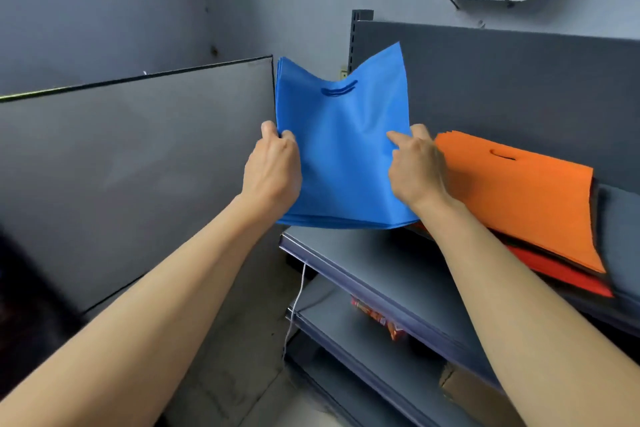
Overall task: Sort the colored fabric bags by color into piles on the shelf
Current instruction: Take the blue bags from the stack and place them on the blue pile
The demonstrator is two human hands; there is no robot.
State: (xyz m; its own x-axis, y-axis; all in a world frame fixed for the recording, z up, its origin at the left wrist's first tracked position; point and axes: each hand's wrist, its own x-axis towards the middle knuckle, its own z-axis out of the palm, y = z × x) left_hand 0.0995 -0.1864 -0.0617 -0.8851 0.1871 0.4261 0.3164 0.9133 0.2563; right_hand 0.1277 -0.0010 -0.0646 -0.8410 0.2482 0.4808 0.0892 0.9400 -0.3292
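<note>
I hold the stack of blue bags upright at the left end of the top shelf, its lower edge just above the shelf surface, so the edges can be squared before the stack is laid down as its own pile. My left hand is clenched on the stack's left edge at 9 o'clock of the bags; my right hand grips the right edge at 3 o'clock, index finger extended across the front face to steady it. The cut-out handle sits at 12 o'clock.

At 4 o'clock of the stack lies the orange pile, with red bags beneath it and a dark layer between. Its near corner touches or underlaps the blue stack; I cannot tell which. The shelf's back panel limits travel rearward. A grey board stands at 9 o'clock, off the shelf. A white cord hangs from the shelf's front corner.
</note>
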